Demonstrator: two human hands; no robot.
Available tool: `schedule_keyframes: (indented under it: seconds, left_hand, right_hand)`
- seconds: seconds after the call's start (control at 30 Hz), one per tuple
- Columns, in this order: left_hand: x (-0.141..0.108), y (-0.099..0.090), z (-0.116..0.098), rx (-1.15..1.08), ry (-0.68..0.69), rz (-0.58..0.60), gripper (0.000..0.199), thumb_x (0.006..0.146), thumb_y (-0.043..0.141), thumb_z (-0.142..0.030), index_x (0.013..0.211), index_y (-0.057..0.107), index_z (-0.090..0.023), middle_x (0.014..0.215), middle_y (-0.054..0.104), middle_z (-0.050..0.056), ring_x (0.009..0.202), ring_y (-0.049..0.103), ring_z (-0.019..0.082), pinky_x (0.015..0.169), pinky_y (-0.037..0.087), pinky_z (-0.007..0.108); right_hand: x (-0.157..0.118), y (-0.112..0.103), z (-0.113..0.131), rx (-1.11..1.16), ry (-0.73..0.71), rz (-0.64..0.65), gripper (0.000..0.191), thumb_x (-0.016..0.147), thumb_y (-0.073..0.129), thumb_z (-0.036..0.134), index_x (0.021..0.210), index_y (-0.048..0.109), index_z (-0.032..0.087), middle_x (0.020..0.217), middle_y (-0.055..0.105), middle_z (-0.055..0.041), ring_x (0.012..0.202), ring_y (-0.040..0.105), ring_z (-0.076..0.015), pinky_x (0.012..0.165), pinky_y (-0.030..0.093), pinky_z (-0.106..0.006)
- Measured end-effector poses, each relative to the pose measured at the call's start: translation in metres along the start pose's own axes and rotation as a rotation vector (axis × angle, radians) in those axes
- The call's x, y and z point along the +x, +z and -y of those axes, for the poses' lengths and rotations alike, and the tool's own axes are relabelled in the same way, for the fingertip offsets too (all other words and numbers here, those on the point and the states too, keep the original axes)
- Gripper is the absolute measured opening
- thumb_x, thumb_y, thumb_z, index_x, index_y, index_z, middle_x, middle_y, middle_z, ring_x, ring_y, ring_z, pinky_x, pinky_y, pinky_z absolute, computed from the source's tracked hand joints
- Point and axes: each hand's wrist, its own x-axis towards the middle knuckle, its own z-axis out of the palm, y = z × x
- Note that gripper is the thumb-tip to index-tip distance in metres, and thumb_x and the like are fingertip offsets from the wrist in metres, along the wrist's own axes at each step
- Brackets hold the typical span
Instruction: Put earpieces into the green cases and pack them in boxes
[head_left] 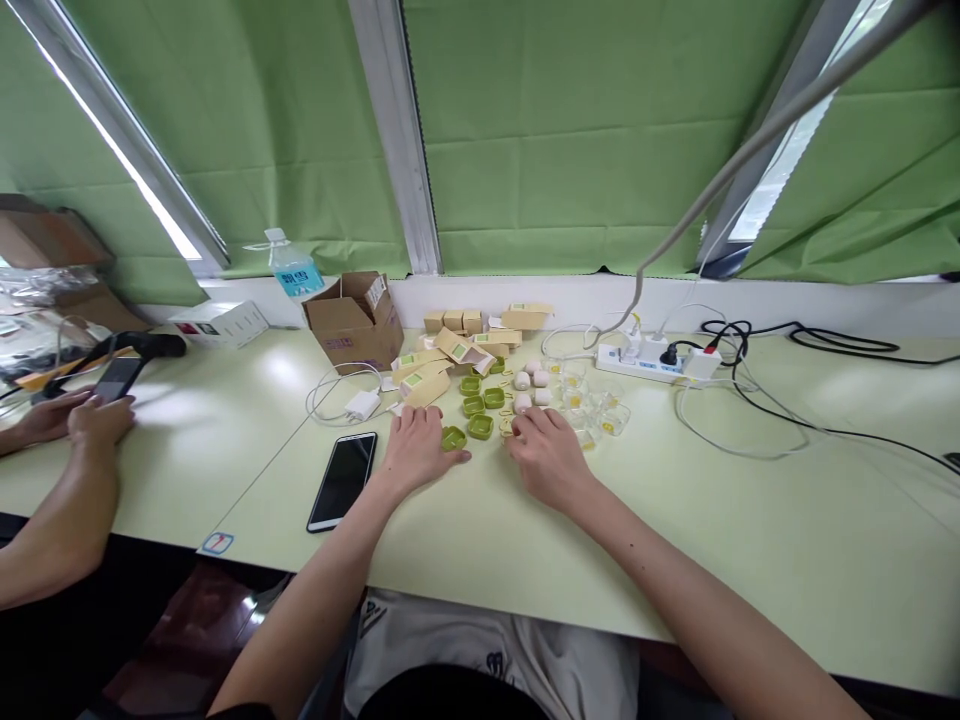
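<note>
My left hand (416,448) rests flat on the table with its thumb stretched out, beside a small green square tray (453,437). Whether it touches that tray I cannot tell. More green trays (480,427) of the same kind stand just to its right. My right hand (549,452) has its fingers pinched together at a small pale-yellow piece (506,426), partly hidden by the fingertips. Just beyond it sit several pale pinkish-white rounded pieces (523,380). To their right lie clear plastic covers (615,418) with yellow marks.
Opened small cartons (461,350) lie behind the trays, near a brown cardboard box (356,325). A phone (343,480) and a white charger (363,404) are at left. A power strip (652,360) with cables is at right. Another person's hands (97,420) hold a phone.
</note>
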Motion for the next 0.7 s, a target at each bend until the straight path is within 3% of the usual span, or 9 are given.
schedule_keyframes:
  seconds: [0.1,0.2,0.3,0.4,0.53,0.7]
  left_hand:
    - [0.002,0.008,0.004,-0.045,-0.018,0.076,0.063,0.083,0.074,-0.066,0.120,0.063,-0.016,0.127,0.070,0.021,0.127,0.056,0.043,0.103,0.045,0.050]
    - [0.003,0.011,0.004,-0.111,-0.005,0.092,0.046,0.088,0.072,-0.054,0.116,0.062,-0.018,0.126,0.071,0.019,0.127,0.057,0.042,0.106,0.045,0.052]
    - [0.004,0.009,0.002,-0.250,0.021,0.030,0.032,0.089,0.071,-0.039,0.113,0.060,-0.022,0.123,0.072,0.017,0.125,0.060,0.041,0.107,0.045,0.055]
    - [0.004,0.002,-0.002,-0.527,0.109,-0.077,0.033,0.087,0.071,-0.028,0.116,0.056,-0.024,0.122,0.072,0.012,0.121,0.065,0.034,0.105,0.050,0.052]
    - [0.009,-0.010,-0.019,-0.806,0.229,-0.189,0.040,0.083,0.072,-0.019,0.119,0.058,-0.025,0.122,0.073,0.006,0.111,0.070,0.026,0.099,0.056,0.042]
    - [0.017,-0.016,-0.050,-0.905,0.333,-0.243,0.040,0.081,0.073,-0.014,0.119,0.068,-0.024,0.114,0.076,0.005,0.093,0.070,0.022,0.086,0.058,0.036]
  right_hand:
    - [0.012,0.012,0.007,-0.060,0.008,0.052,0.018,0.092,0.065,0.007,0.085,0.080,0.016,0.100,0.071,-0.0147,0.106,0.054,-0.0305,0.086,0.036,-0.042]
    - [0.020,0.019,0.010,-0.067,0.037,0.093,0.018,0.093,0.065,0.006,0.086,0.080,0.015,0.097,0.071,-0.0155,0.105,0.055,-0.0304,0.086,0.037,-0.042]
    - [0.023,0.018,0.014,-0.060,0.044,0.086,0.016,0.091,0.065,0.003,0.089,0.078,0.013,0.098,0.072,-0.0166,0.105,0.056,-0.0306,0.086,0.039,-0.042]
    - [0.019,0.008,0.015,-0.008,0.057,0.007,0.015,0.087,0.064,0.001,0.091,0.074,0.012,0.096,0.072,-0.0156,0.102,0.059,-0.0305,0.083,0.041,-0.041]
    - [0.004,-0.008,0.004,0.293,0.207,-0.206,0.016,0.096,0.057,0.006,0.096,0.067,0.017,0.088,0.071,-0.0080,0.084,0.062,-0.0228,0.071,0.043,-0.034]
    - [-0.011,-0.014,-0.015,0.854,0.400,-0.445,0.008,0.105,0.055,0.020,0.104,0.063,0.022,0.091,0.070,-0.0023,0.076,0.066,-0.0158,0.071,0.055,-0.028]
